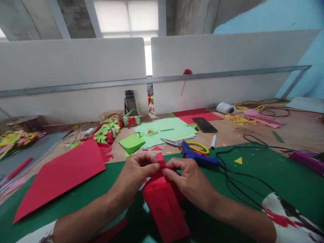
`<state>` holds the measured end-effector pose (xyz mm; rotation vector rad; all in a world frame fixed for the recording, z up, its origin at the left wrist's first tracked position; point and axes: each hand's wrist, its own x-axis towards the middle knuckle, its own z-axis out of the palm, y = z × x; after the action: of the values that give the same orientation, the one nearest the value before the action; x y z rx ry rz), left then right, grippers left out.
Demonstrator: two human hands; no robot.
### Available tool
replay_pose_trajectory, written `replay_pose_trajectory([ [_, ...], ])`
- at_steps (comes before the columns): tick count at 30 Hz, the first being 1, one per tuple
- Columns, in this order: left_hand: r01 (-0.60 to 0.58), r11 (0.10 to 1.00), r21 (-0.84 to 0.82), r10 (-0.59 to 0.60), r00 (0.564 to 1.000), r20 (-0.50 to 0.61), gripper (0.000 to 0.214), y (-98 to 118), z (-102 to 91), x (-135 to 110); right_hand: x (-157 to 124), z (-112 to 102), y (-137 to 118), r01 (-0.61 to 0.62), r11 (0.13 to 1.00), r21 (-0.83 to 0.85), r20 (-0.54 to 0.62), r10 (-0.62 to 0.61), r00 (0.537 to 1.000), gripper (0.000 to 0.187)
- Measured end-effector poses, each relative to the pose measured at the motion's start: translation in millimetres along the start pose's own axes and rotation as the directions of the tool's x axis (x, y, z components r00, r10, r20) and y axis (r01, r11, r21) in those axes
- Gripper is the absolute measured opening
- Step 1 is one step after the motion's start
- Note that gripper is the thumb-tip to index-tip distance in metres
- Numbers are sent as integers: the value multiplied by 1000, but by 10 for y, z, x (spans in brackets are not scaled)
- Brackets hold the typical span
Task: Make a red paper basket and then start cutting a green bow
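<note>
Pinching the strip point(159, 157) at the far end of a red box point(168, 212), I work with both hands narrowed. My left hand point(138, 170) grips the strip's left edge between thumb and forefinger; my right hand point(186, 172) grips its right edge the same way. The box is nearer to me than the glue gun point(198, 158) and to its left, over the green mat point(253, 168); whether it rests on the mat I cannot tell.

Beyond the glue gun, to its left, stands a small green basket point(131, 121) with a red bow and an arched handle; what is inside I cannot see. Left of the glue gun and farther away, red and green baskets point(108, 131) lie heaped, their insides hidden by bows and one another. Also beyond the glue gun, to its left, a dark bottle point(130, 101) stands upright, lid on, its contents unreadable.

The inside of my red box is hidden too. Its long axis runs away from me, leaning slightly left, and the strip points away from me, passing left of the glue gun.
</note>
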<state>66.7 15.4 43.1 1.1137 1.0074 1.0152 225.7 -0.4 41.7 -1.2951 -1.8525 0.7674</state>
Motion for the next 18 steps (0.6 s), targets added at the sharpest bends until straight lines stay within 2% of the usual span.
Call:
replay_pose_trajectory([
  [5, 35, 995, -90, -28, 997, 72, 20, -17, -3, 21, -8, 4, 10, -4, 1000, 8, 7, 4, 1000, 23],
  [8, 44, 995, -90, -33, 993, 117, 29, -31, -3, 25, -13, -2, 11, -1, 1000, 3, 10, 1, 1000, 25],
  [11, 90, 996, -15, -87, 987, 137, 28, -41, -3, 15, -13, -12, 7, -2, 1000, -7, 24, 2, 1000, 24],
  [13, 105, 994, 34, -108, 988, 107, 27, -37, 0, 6, -16, -12, 8, -2, 1000, -17, 30, 3, 1000, 25],
  [18, 61, 980, 190, -74, 995, 65, 22, 32, 19, -19, -38, 8, 18, 56, 997, -60, 26, -54, 998, 27],
])
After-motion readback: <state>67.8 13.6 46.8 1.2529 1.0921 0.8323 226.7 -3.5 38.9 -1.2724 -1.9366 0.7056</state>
